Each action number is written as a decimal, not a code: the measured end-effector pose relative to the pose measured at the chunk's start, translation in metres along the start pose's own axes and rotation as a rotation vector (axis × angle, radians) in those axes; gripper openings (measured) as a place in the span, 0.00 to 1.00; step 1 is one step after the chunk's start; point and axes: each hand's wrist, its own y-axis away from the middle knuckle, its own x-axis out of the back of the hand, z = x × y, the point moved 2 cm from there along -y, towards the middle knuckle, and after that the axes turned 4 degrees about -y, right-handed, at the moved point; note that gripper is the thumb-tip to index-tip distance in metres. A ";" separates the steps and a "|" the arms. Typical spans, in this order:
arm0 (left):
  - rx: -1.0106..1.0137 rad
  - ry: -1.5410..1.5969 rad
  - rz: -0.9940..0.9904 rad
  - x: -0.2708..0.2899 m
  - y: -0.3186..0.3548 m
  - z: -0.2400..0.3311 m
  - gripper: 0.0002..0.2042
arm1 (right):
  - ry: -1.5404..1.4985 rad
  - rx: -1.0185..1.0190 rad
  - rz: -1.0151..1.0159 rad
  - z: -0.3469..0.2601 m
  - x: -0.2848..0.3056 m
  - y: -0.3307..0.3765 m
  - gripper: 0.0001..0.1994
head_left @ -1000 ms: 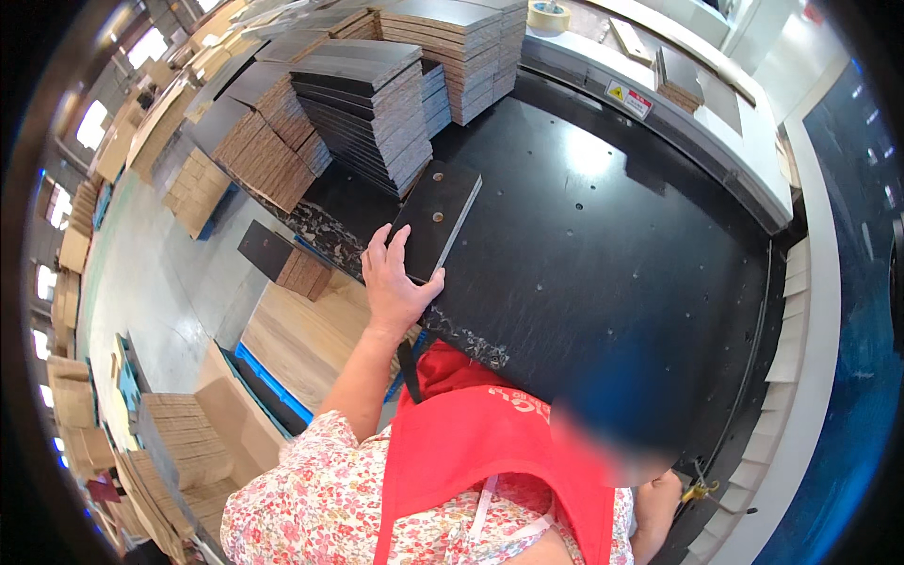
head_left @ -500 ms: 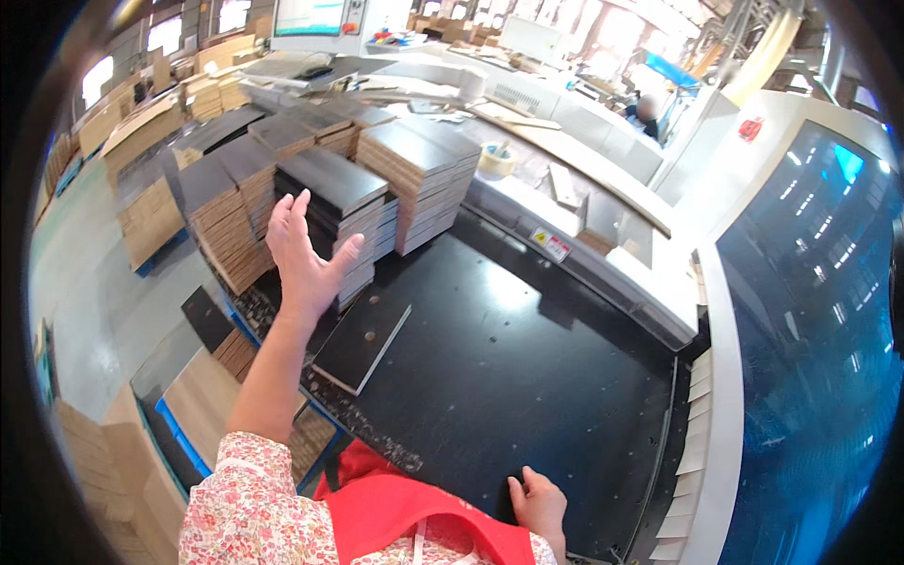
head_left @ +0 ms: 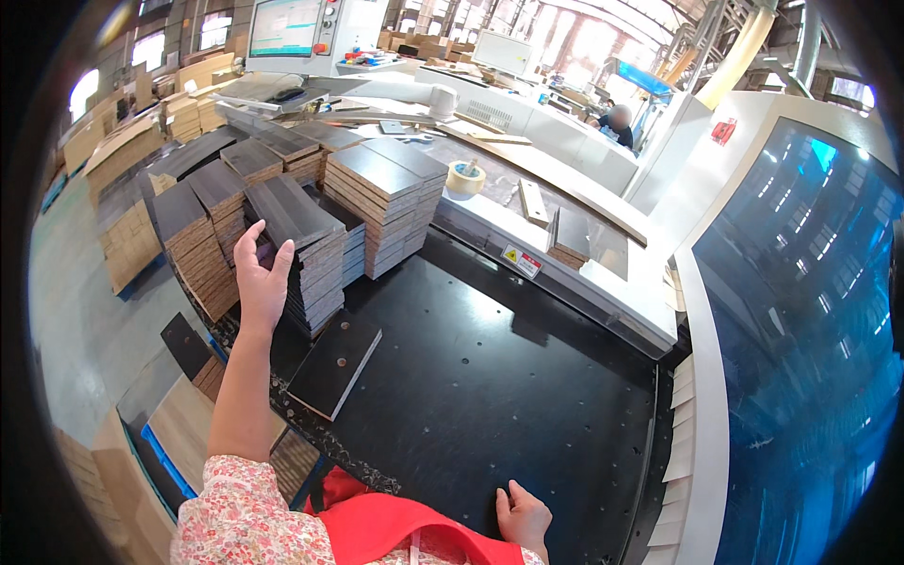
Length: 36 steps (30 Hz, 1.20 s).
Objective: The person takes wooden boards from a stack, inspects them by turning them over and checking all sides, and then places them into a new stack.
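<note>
Standing wide, left hand [head_left: 259,284] fingers; stack [head_left: 301,221] just beside them, contact unclear; board [head_left: 331,374] lower right. Right hand [head_left: 524,516]: fingers half-curled, grip unclear, table [head_left: 490,405] beneath.

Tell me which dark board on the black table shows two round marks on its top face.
The single board lying flat by itself, on the near side of the dark stack beside the left hand. Tops visible on the stacks show no such marks.
</note>
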 end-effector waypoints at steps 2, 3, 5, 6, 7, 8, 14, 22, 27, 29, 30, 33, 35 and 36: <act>0.081 0.217 -0.009 0.003 0.004 -0.008 0.24 | 0.005 0.013 0.021 -0.001 0.000 0.000 0.13; 0.097 0.262 0.005 0.006 0.005 -0.010 0.24 | 0.001 0.028 0.051 0.000 -0.002 0.001 0.12; 0.143 0.366 0.032 0.011 0.006 -0.017 0.24 | -0.006 0.036 0.065 0.000 -0.002 0.001 0.11; 0.192 0.417 0.031 0.013 0.006 -0.019 0.24 | -0.007 0.031 0.048 -0.003 -0.001 -0.001 0.11; 0.242 0.467 0.031 0.017 0.006 -0.019 0.24 | -0.009 0.025 0.031 -0.004 0.000 -0.002 0.11; 0.294 0.521 0.029 0.018 0.007 -0.016 0.25 | -0.015 0.030 0.036 -0.003 0.000 -0.002 0.11; 0.594 0.799 -0.096 0.011 0.006 -0.017 0.18 | -0.002 0.017 0.003 0.001 -0.001 -0.001 0.10; 0.619 0.935 -0.141 0.014 0.002 -0.018 0.10 | 0.005 0.003 -0.018 0.002 -0.002 -0.001 0.11; 0.526 0.999 -0.188 0.026 0.010 -0.008 0.10 | -0.030 0.085 0.080 0.003 -0.004 0.000 0.11; 0.461 1.002 -0.260 0.032 0.012 0.005 0.11 | -0.028 0.113 0.103 0.005 -0.006 -0.001 0.09; 0.431 1.001 -0.298 0.035 0.014 0.013 0.12 | -0.020 0.120 0.099 0.005 -0.006 -0.002 0.09; 0.379 1.029 -0.413 0.040 0.026 0.041 0.14 | -0.024 0.108 0.084 0.001 -0.003 -0.002 0.10; 0.404 1.042 -0.496 0.039 0.039 0.054 0.16 | -0.039 0.086 0.048 0.001 -0.002 -0.002 0.10; 0.408 1.059 -0.537 0.038 0.047 0.061 0.16 | -0.029 0.080 0.037 -0.001 -0.002 -0.002 0.10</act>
